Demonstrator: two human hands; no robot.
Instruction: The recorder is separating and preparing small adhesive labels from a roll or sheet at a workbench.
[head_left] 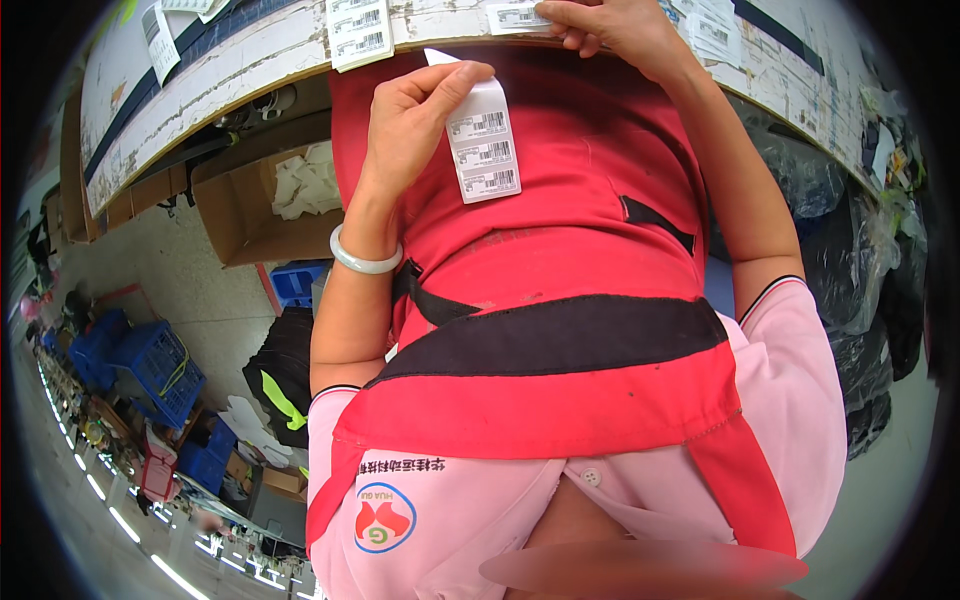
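1. My L hand [415, 115] is closed, thumb & fingers pinching a white label strip [486, 152]; 3 printed labels face me, hanging in front of the red apron [600, 235].
2. My R hand [622, 32] is at the bench [250, 72], fingers curled, fingertips by the R end of a small white label [512, 18] lying there; can't tell if it's gripped.
3. I see another label sheet [360, 38] farther L, at the bench's near edge.
4. Cardboard box [230, 215] below, L side, w/ pale scraps [305, 182] inside.
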